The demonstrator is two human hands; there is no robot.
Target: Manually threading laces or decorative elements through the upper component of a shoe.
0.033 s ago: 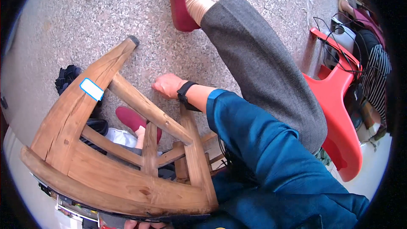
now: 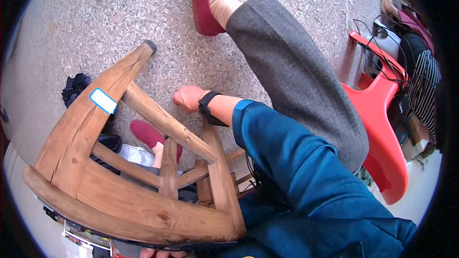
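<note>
A wooden stool (image 2: 129, 200) lies tipped on its side, its legs and crossbars pointing away from me. A white label with a blue border (image 2: 103, 101) is stuck on one leg, and that leg's foot has a dark cap (image 2: 150, 45). My left hand (image 2: 162, 253) shows only its fingers at the lower edge, curled against the seat's dark underside rim; the rest is hidden. My right hand (image 2: 188, 98), in a blue sleeve with a black wrist strap, is closed above the speckled floor beyond the round crossbar. What its fingers hold, if anything, is hidden.
My leg in grey trousers (image 2: 296, 71) with a red shoe (image 2: 205, 5) stretches across the right. The other red shoe (image 2: 147, 133) shows between the stool's bars. A red plastic chair (image 2: 373, 110), cables (image 2: 382, 57) and bundled cloth (image 2: 423, 76) are at the right.
My right hand has turned slightly at the wrist and shifted a little. The stool, legs and left hand look unchanged.
</note>
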